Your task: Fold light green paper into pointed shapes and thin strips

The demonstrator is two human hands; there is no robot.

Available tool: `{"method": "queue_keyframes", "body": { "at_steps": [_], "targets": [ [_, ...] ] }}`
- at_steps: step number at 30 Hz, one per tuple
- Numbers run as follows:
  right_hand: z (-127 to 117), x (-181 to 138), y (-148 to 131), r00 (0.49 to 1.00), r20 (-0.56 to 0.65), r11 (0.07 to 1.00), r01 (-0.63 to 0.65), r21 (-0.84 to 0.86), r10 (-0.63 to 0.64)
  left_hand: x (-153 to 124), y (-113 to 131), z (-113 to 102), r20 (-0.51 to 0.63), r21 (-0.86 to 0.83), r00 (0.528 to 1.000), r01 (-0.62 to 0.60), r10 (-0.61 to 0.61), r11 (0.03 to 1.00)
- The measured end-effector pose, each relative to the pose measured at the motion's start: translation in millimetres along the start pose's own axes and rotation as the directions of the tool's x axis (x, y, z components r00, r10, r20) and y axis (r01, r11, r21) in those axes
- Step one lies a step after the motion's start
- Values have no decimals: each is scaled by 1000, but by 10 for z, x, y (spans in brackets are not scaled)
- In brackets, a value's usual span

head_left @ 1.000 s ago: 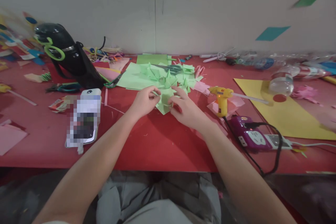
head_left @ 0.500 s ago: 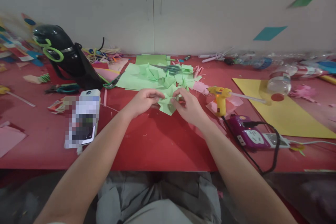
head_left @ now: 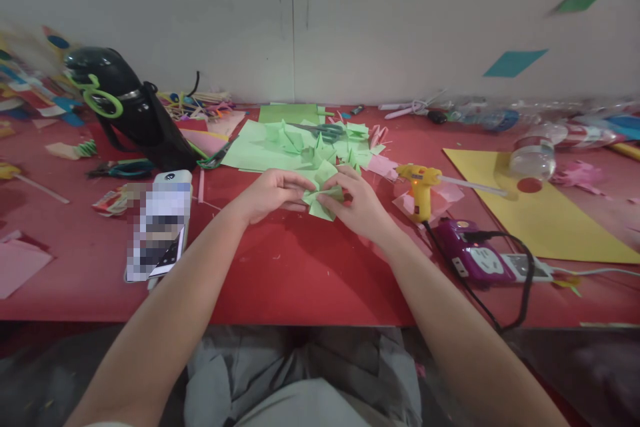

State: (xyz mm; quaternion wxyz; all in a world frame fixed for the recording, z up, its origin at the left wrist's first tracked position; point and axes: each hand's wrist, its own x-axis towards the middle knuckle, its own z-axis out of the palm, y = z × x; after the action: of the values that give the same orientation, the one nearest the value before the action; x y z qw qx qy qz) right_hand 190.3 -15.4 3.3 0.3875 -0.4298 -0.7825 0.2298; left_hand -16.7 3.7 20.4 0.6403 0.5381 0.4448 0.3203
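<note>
Now, green paper (head_left: 323, 209): betw. both hands, over red table (head_left: 300, 280), flaps splayed; looked flatter approx. 1 s ago, so shaping seems underway.
L hand (head_left: 273, 197): fingers nearly straight, at paper's edge; grip unclear.
R hand (head_left: 359, 205): part-closed, thumb & finger pinching paper.

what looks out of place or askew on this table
The black flask at left appears to lean, though the lens may exaggerate that. At right, a clear bottle lies on its side, partly over the yellow sheet, as if toppled.
</note>
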Motion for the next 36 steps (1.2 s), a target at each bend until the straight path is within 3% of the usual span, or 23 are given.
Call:
{"method": "queue_keyframes", "body": {
  "at_steps": [11,21,31,36],
  "targets": [
    [56,-3,16,998,-53,999,-43,14,43,-36,21,-5,75,41,997,-31,27,999],
    [53,-16,-11,990,-98,994,-100,43,104,-16,-21,14,54,24,995,-89,88,996],
    [36,-11,-41,986,-95,990,-129,59,134,-47,29,14,82,65,995,-69,64,996],
    [49,-12,-2,976,-95,959,-170,228,195,-58,38,25,80,59,994,-84,79,995]
  ]
}}
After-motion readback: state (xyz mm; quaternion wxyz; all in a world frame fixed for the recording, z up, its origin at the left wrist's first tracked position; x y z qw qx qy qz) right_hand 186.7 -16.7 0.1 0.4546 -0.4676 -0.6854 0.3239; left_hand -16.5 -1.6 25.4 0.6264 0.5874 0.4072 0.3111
